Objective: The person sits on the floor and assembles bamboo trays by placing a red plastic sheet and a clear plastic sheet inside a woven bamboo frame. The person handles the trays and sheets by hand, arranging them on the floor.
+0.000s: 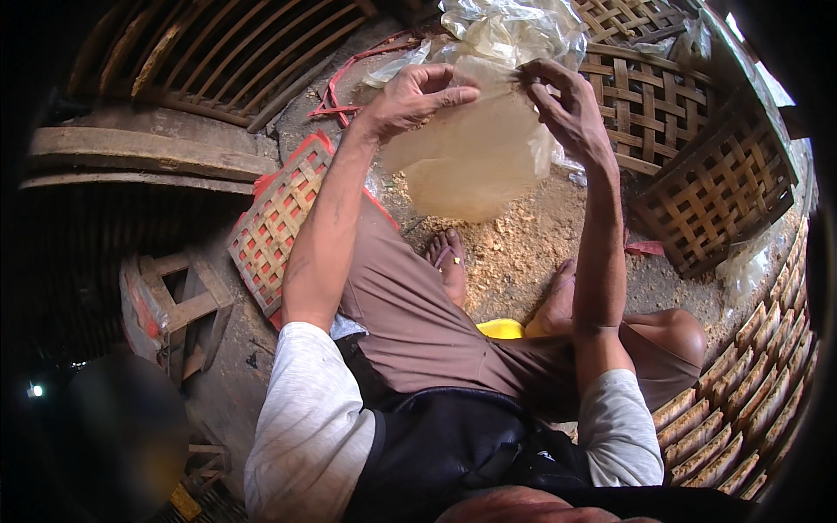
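Observation:
A cloudy, translucent plastic bag (471, 166) hangs from both of my raised hands in front of my knees. My left hand (425, 98) pinches its upper left edge between thumb and fingers. At the upper right corner, my right hand (567, 103) grips the plastic with bent fingertips. The bag looks flat, and its lower end hangs loose above the crumb-strewn floor. Just beyond it lies a crumpled heap of clear plastic (514, 30), partly hidden behind the bag.
Woven bamboo baskets (641, 100) stand at the far right, another woven basket (283, 218) with red lining by my left leg. A small wooden stool (179, 301) is at left. Something yellow (501, 329) lies between my feet. Slatted pieces (741, 383) line the right.

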A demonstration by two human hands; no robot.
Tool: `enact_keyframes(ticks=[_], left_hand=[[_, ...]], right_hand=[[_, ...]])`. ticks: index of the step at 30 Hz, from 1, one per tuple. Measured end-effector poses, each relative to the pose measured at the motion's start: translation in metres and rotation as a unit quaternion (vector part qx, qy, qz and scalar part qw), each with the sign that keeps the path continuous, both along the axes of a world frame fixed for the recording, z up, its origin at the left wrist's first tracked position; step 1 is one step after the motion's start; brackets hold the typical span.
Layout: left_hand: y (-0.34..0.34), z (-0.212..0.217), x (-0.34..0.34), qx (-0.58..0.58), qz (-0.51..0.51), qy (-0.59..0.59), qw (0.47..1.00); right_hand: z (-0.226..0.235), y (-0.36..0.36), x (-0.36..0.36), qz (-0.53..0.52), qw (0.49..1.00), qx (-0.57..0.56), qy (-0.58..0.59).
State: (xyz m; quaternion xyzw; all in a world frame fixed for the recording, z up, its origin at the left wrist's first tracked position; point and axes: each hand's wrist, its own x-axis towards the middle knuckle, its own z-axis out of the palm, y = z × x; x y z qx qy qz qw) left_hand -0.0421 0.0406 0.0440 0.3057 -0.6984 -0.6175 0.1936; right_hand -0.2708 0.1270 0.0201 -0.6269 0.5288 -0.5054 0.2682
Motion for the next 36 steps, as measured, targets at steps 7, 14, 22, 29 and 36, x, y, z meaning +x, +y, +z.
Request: enact_keyframes(ticks=[7,14,22,29,36], left_hand=[[-0.027,-0.029,0.012,-0.049,-0.115,-0.081,0.989],[-0.013,-0.02,0.01,-0.025,0.008,-0.041,0.999],[-0.029,-0.033,0.005,-0.229,-0.107,-0.206,0.945],[-0.016,-0.023,-0.001,-0.061,-0.045,-0.019,0.997],[-0.009,-0.022,-0.008,-0.091,-0.067,-0.019,0.993]], right_hand=[[-0.011,-0.006,-0.012,-0.083,0.992,0.0,-0.096],[-0.002,-0.007,-0.023,-0.101,0.981,-0.015,-0.166],[0.008,0.0,-0.024,-0.11,0.964,-0.041,-0.237],[0.037,0.013,-0.007,-0.219,0.951,-0.187,0.111],[-0.002,-0.002,0.027,0.008,0.989,0.069,0.134]])
